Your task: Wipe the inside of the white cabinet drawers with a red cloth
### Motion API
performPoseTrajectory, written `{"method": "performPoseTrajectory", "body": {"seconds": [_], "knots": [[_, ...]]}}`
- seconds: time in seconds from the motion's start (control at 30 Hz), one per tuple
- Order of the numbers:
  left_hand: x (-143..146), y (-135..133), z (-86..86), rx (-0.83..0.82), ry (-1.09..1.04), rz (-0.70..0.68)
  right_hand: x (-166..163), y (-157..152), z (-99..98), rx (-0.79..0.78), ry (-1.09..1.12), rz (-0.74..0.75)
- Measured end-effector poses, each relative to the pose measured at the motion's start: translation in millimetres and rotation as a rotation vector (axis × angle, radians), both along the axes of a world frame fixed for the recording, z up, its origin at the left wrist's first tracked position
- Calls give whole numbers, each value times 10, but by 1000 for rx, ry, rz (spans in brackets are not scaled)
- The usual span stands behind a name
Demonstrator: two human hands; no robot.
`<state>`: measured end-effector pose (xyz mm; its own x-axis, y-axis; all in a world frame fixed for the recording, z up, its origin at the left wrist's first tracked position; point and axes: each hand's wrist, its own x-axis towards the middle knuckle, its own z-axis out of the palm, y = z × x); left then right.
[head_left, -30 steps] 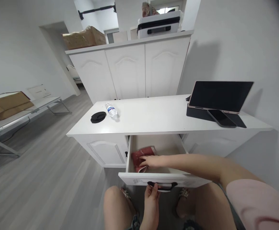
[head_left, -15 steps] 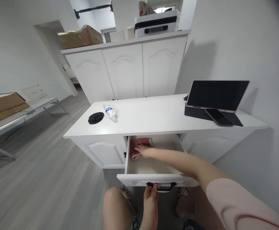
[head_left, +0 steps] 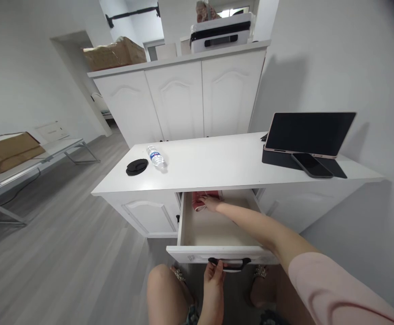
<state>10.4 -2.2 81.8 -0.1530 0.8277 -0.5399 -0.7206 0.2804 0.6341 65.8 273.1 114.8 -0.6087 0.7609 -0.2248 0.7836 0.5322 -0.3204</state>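
My left hand (head_left: 213,273) is closed around the left end of the black handle (head_left: 232,265) on a white drawer (head_left: 197,256), which is pulled out from under the white counter. Inside the drawer, my right hand (head_left: 210,203) lies on a folded red cloth (head_left: 198,205) with a pale edge, near the back left corner. Its fingers are stretched out over the cloth and look apart. The counter's front edge hides the back part of the cloth.
On the counter (head_left: 210,162) lie a clear water bottle (head_left: 156,159), a black round object (head_left: 136,167), a tablet (head_left: 310,133) propped up, and a phone (head_left: 312,165). Cardboard boxes (head_left: 12,151) and a white suitcase (head_left: 220,34) stand farther off.
My right hand has moved toward the back of the drawer and slightly right, and the red cloth has slid with it. My left hand stays at the handle.
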Motion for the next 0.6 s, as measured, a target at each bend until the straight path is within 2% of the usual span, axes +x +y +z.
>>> {"method": "performPoseTrajectory", "body": {"seconds": [0.33,0.6], "knots": [[-36,-41,103,46,20,-36,609,-79,65,98,-165,-74],[-33,-36,76,40,6,-21,883,-137,147,54,-307,-186]]}}
